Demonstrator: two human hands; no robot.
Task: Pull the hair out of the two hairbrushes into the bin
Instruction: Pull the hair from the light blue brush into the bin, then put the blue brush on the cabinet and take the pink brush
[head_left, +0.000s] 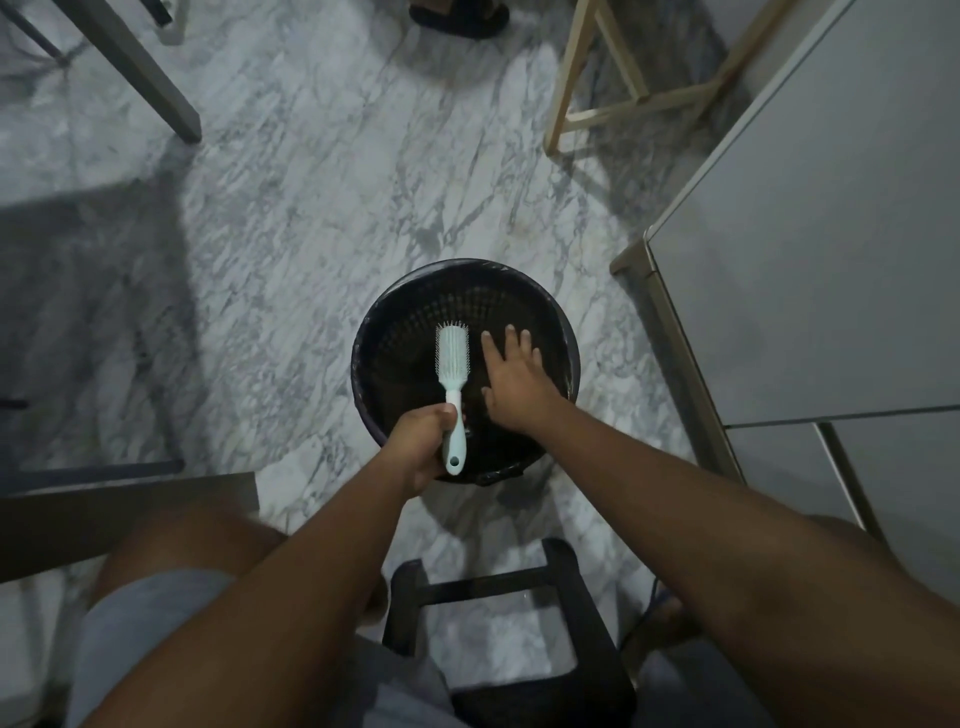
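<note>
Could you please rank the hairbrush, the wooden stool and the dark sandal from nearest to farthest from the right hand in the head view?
1. hairbrush, just left of the right hand.
2. wooden stool, upper right.
3. dark sandal, top edge.

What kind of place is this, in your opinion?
Probably a room in a home: a marble-patterned floor, pale wooden furniture legs, a grey cabinet or fridge and a small black bin.

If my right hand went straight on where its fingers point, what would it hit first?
Likely the far inner wall of the bin: the right hand points away from you over its opening. Depth is unclear; if held above the rim, it would pass over it.
</note>
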